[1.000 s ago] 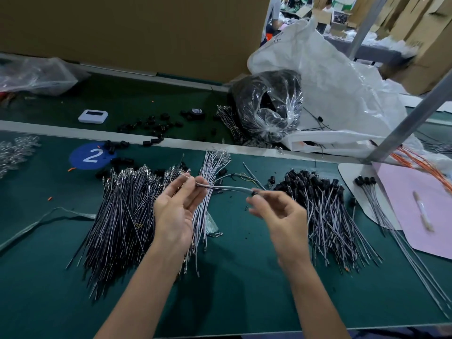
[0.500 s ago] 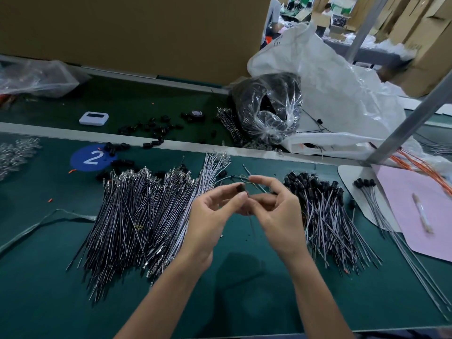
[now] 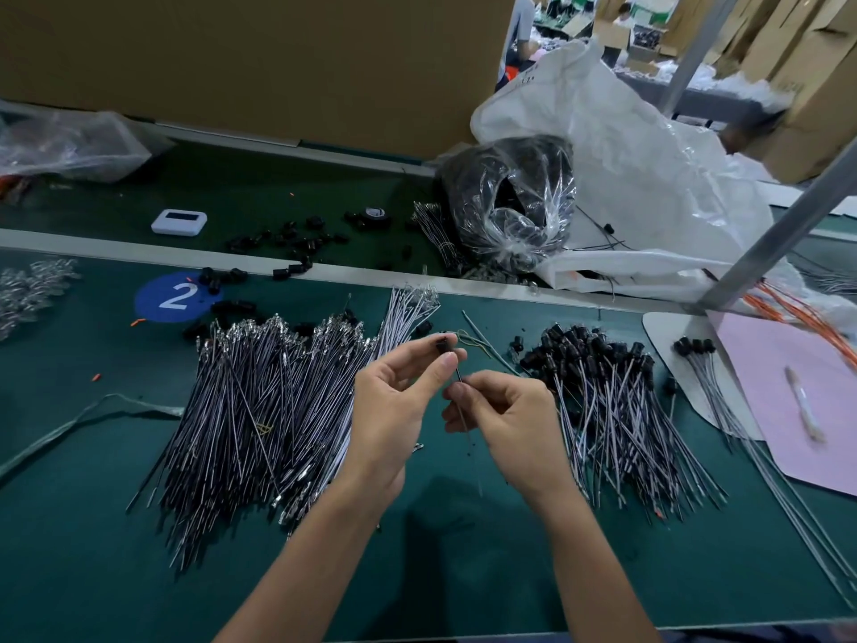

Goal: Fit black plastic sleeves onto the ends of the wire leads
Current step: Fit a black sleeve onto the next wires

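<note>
Left hand [image 3: 394, 410] pinches a black sleeve [image 3: 443, 345]; right hand [image 3: 510, 424] pinches its wire lead [image 3: 461, 403]. Sleeved pile [image 3: 612, 401] is done; the larger bare pile [image 3: 259, 410] awaits fitting.

Two hands [image 3: 394, 410] [image 3: 510, 424]; two big wire piles [image 3: 259, 410] [image 3: 612, 410]; one white device [image 3: 178, 221]; one pink sheet [image 3: 788, 410].

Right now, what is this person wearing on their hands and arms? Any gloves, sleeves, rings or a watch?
Nothing that shows. The left hand and right hand are both bare, with no gloves, finger cots or rings in view. The left forearm and right forearm are uncovered down to the bottom edge of the picture: no sleeve, cuff, watch, wristband or strap is visible.
</note>
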